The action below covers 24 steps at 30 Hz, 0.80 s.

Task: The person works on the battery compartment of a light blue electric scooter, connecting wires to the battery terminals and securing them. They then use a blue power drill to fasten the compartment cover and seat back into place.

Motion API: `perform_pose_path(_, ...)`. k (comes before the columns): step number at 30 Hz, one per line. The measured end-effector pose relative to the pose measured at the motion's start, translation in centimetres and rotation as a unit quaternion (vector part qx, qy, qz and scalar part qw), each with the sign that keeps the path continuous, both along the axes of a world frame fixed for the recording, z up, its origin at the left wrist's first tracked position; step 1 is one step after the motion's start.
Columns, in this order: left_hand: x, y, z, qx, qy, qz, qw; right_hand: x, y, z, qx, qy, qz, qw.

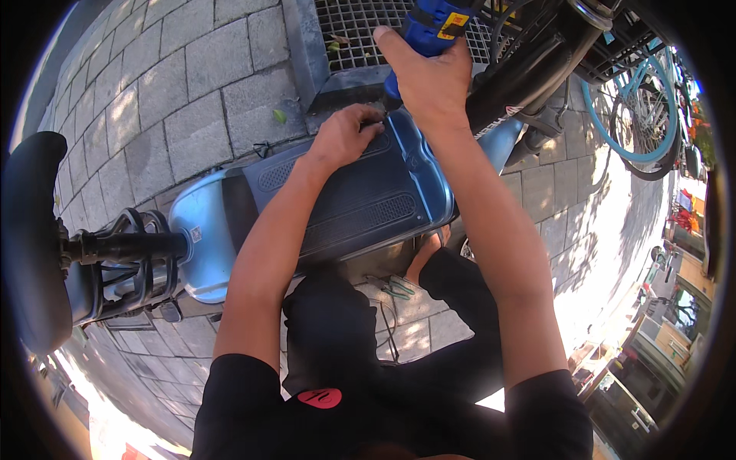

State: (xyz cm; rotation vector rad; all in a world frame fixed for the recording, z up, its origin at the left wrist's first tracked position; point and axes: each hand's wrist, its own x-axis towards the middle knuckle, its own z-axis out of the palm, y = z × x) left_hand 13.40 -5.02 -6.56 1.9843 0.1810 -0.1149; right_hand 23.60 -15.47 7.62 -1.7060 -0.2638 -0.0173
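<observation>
A light-blue electric scooter stands across my view, its dark ribbed footboard (337, 199) below my arms. My right hand (433, 84) is wrapped round a blue power tool (432, 23) with a yellow label, over the far right end of the footboard. The tool's lower end is partly hidden behind the hand. At the footboard's far edge, just left of the tool, my left hand (345, 138) has its fingers bent and drawn together. Whatever those fingertips hold, if anything, is too small to see.
The black seat (34, 238) is at far left, and the black steering column (529, 69) rises at upper right. A metal grate (356, 46) with a raised frame lies beyond the footboard. A turquoise bicycle wheel (625, 149) stands at right. Paving (192, 84) surrounds the scooter.
</observation>
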Motion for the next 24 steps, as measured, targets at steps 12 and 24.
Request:
perform_pose_path(12, -0.3, 0.1, -0.1, 0.044, -0.037, 0.000, 0.998, 0.9, -0.1, -2.1, 0.041, 0.032, -0.009, 0.999)
perform_pose_path(24, -0.2, 0.0, 0.1, 0.054, -0.015, -0.006, 0.998, 0.4, 0.0, -1.9, 0.021, 0.014, -0.002, 1.000)
